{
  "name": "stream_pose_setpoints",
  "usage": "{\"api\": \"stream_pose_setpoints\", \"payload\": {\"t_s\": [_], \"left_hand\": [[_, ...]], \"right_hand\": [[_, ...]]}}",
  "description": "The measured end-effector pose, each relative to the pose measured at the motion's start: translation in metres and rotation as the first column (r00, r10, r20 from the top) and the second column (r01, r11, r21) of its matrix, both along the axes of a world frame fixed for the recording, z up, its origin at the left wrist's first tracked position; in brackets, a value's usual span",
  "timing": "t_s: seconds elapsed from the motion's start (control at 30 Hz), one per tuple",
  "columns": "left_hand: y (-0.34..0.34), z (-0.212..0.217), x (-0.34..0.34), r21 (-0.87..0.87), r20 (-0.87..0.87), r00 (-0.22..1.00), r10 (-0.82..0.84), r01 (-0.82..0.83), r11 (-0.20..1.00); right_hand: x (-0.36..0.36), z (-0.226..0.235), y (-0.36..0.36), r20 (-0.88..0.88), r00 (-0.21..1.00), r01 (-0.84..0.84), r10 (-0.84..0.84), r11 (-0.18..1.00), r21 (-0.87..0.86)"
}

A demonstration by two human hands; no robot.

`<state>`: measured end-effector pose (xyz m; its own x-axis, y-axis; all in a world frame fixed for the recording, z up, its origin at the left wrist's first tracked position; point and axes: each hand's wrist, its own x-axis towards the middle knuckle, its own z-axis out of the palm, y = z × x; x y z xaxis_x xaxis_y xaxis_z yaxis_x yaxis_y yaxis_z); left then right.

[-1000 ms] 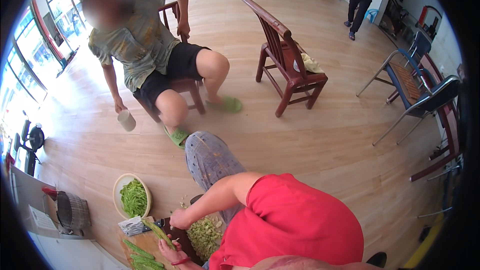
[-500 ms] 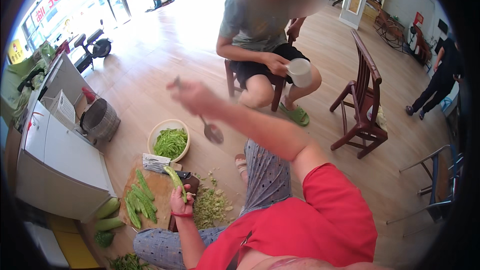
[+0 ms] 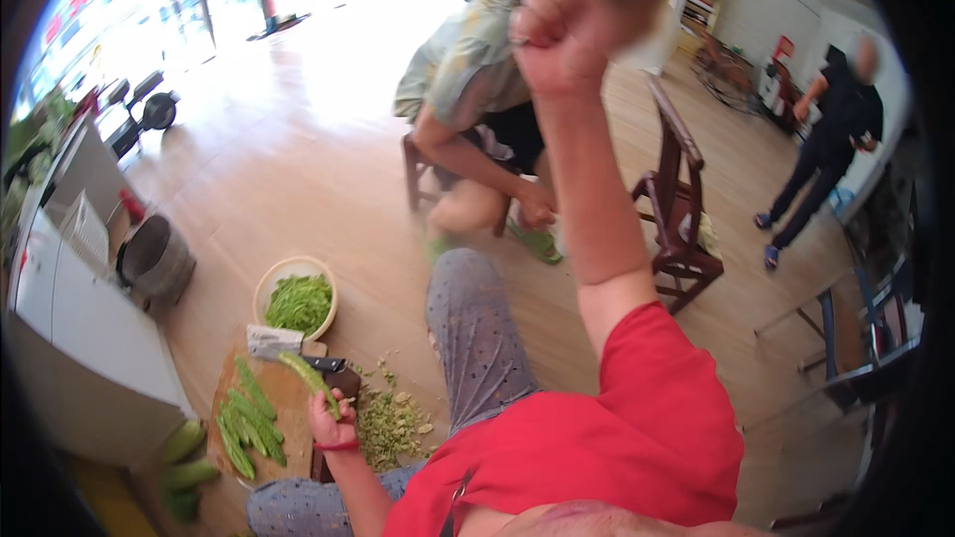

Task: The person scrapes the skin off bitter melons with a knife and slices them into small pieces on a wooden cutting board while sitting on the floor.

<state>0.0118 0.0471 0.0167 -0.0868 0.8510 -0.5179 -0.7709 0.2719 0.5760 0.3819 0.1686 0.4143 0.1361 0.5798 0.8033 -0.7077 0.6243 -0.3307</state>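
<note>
My left hand (image 3: pixel 333 423) is closed around the lower end of a long, pale green gourd piece (image 3: pixel 303 375), over the right side of a wooden cutting board (image 3: pixel 227 388). A cleaver (image 3: pixel 275 341) lies across the board's far end, its dark handle to the right. Several green gourd pieces (image 3: pixel 249 423) rest on the board. Beyond it stands a cream bowl (image 3: pixel 262 290) of sliced green strips (image 3: pixel 298 303). My right hand (image 3: pixel 569 35) is raised high, its fingers curled in; no spoon shows, and what it holds, if anything, is hidden.
Pale scraps (image 3: pixel 390 428) lie heaped on the floor right of the board. Opposite me a seated person (image 3: pixel 473 89) bends forward. A wooden chair (image 3: pixel 676 199) stands to the right; another person (image 3: pixel 831 129) stands farther back. At left are a white cabinet (image 3: pixel 95 328) and a basket (image 3: pixel 157 259).
My right hand has swung up and to the right; the spoon seen in it before no longer shows. The seated person has leaned down, lowering the white mug. My left hand keeps the gourd piece.
</note>
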Motion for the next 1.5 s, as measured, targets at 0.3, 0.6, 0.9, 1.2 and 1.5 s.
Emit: {"api": "stream_pose_setpoints", "payload": {"t_s": [0.3, 0.6, 0.9, 1.2, 1.5], "left_hand": [[-0.002, 0.027, 0.017, 0.103, -0.141, 0.988, -0.057, 0.072, 0.992], [-0.003, 0.022, 0.029, 0.111, -0.346, 0.901, -0.263, 0.318, 0.942], [-0.004, 0.007, 0.023, 0.127, -0.375, 0.888, -0.268, 0.335, 0.934], [-0.020, -0.014, 0.021, 0.006, -0.893, 0.417, -0.170, 0.389, 0.921], [-0.033, -0.047, 0.019, -0.218, -0.903, -0.429, -0.022, 0.414, 0.884]], "right_hand": [[-0.135, -0.182, -0.011, 0.449, 0.863, 0.121, 0.232, 0.768, -0.629], [-0.203, -0.392, -0.030, 0.613, 0.579, 0.171, 0.537, 0.655, -0.736], [-0.204, -0.371, -0.035, 0.646, 0.424, 0.211, 0.634, 0.624, -0.752], [-0.202, -0.385, -0.008, 0.526, 0.671, 0.281, 0.522, 0.477, -0.833], [-0.206, -0.389, -0.010, 0.447, 0.750, 0.298, 0.487, 0.354, -0.887]]}}
